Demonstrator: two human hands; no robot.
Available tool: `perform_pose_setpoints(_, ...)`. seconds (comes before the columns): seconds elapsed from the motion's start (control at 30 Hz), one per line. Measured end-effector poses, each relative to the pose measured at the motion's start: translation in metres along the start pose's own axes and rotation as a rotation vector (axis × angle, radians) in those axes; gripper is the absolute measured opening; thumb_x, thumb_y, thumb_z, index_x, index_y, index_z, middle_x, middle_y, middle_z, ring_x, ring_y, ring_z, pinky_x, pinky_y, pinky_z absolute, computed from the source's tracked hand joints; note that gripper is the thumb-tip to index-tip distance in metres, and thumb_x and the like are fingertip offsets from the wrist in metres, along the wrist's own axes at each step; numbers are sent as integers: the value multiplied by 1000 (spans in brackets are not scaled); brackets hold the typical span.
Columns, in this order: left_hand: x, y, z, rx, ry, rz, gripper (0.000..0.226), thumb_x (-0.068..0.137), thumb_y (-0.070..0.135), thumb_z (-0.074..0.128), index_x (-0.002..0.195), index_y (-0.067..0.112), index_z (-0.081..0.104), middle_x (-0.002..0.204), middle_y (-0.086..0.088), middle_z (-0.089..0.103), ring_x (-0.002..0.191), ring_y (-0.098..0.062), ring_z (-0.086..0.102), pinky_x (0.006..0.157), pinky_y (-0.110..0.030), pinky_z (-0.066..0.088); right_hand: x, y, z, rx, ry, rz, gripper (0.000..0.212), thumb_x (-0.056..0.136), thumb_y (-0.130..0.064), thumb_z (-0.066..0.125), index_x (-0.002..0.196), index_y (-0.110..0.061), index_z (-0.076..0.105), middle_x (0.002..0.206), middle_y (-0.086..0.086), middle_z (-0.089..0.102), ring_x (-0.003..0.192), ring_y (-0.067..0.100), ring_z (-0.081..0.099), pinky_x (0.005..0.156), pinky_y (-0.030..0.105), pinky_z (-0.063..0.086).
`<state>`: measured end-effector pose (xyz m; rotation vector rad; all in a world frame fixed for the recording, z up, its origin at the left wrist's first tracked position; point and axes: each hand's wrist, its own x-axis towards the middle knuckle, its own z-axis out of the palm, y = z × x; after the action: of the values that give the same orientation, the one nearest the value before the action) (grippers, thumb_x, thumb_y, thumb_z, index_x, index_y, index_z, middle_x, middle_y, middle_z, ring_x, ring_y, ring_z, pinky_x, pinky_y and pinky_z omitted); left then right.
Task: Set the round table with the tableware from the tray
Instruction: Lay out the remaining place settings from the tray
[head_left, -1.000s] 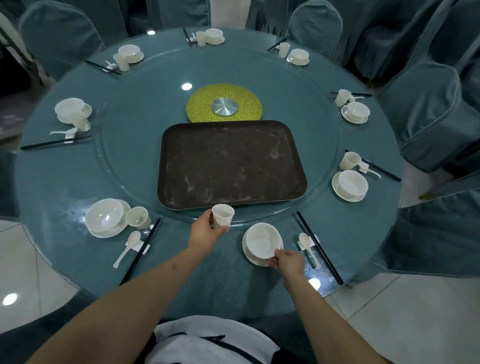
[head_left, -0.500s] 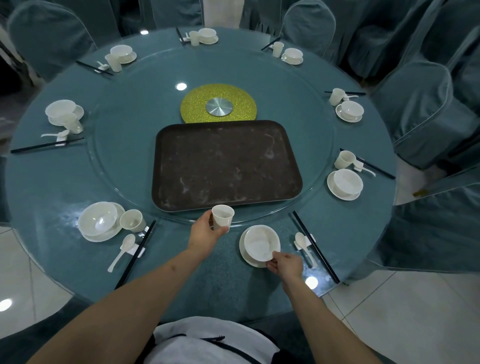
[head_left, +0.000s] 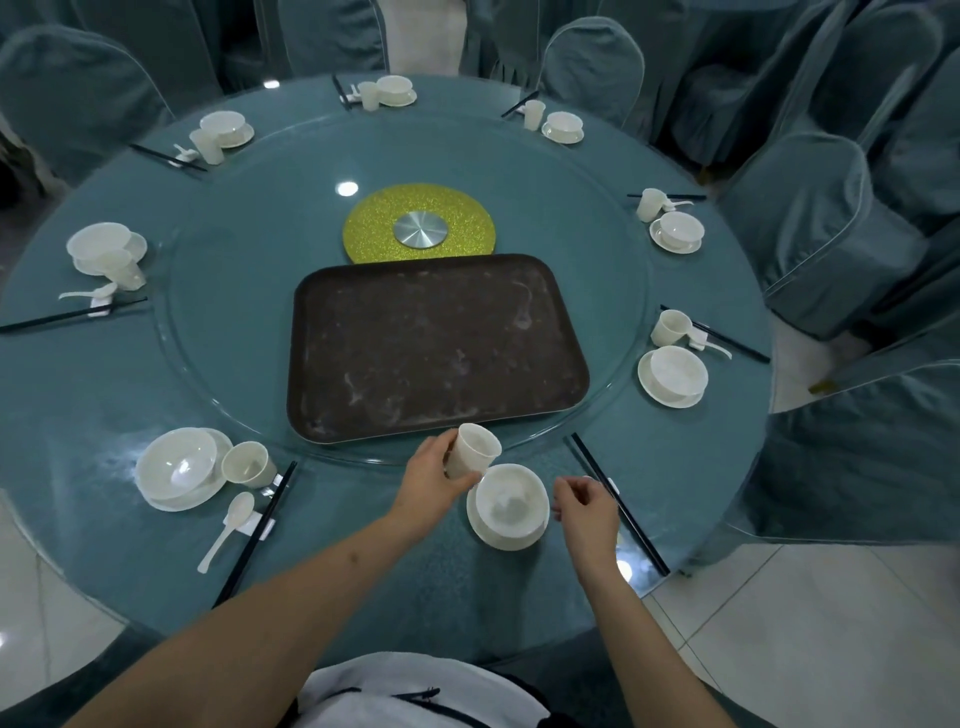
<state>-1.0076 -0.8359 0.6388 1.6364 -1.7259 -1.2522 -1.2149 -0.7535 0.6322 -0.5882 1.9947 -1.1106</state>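
Note:
My left hand grips a small white cup, tilted, just past the near edge of the dark brown tray. A white bowl on a saucer sits right below the cup on the round teal table. To the bowl's right my right hand hovers with loosely curled fingers and holds nothing. It covers the spoon beside the black chopsticks. Nothing lies on the tray.
Several finished place settings ring the table, the nearest at the left and right. A glass turntable with a gold centre disc carries the tray. Covered chairs surround the table.
My right hand let go of the saucer and lifted to the bowl's right. My left hand tilted the cup and brought it closer to the bowl.

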Motion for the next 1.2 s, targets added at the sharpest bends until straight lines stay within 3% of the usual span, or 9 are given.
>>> perform_pose_setpoints(0.13, -1, 14, 14, 3, -49, 66, 67, 74, 29, 82, 134, 32, 52, 118, 14, 57, 109, -5, 56, 95, -25, 48, 0, -24, 4, 86, -131, -87, 11, 92, -25, 74, 99, -16, 72, 89, 0, 75, 84, 16, 72, 80, 36, 61)
perform_pose_setpoints(0.37, -3, 20, 24, 8, -106, 117, 49, 75, 30, 80, 115, 37, 53, 111, 21, 61, 105, 1, 58, 91, -31, 53, 2, -38, 13, 130, -279, -31, 52, 80, -49, 82, 121, -21, 67, 111, -6, 73, 104, 11, 69, 92, 34, 57)
perform_pose_setpoints(0.5, -2, 21, 24, -1, -116, 137, 47, 75, 29, 79, 113, 41, 55, 110, 22, 62, 106, 1, 58, 91, -33, 54, -2, -46, 11, 123, -329, -41, 26, 83, -37, 83, 104, -26, 71, 97, -5, 75, 93, 14, 71, 83, 27, 56)
perform_pose_setpoints(0.6, -1, 21, 23, -1, -129, 143, 48, 74, 28, 79, 114, 41, 55, 111, 23, 62, 107, 2, 58, 92, -32, 54, 0, -46, 10, 116, -393, -64, 21, 85, -32, 81, 103, -23, 76, 94, -4, 78, 90, 15, 73, 81, 29, 58)
perform_pose_setpoints(0.9, 7, 10, 22, 29, -106, 98, 52, 84, 29, 77, 130, 26, 54, 125, 14, 52, 114, -1, 55, 94, -17, 48, 35, -36, -3, 90, -290, -22, 28, 82, -38, 83, 104, -21, 76, 97, -4, 78, 93, 14, 73, 84, 33, 58)
perform_pose_setpoints(1.1, 12, -6, 13, 83, 40, 26, 33, 91, 21, 68, 122, 18, 59, 115, 5, 57, 103, -8, 58, 87, -18, 47, 72, -31, -13, -62, -149, -42, 34, 82, -31, 84, 107, -15, 69, 97, -1, 73, 89, 15, 69, 70, 25, 49)
perform_pose_setpoints(1.2, 13, -16, 8, 143, 71, -17, 29, 93, 18, 62, 122, 14, 60, 114, 1, 59, 91, -7, 59, 83, -17, 42, 90, -22, -12, -228, -112, -107, 39, 77, -34, 86, 106, -15, 69, 94, -1, 72, 88, 19, 70, 72, 29, 52)
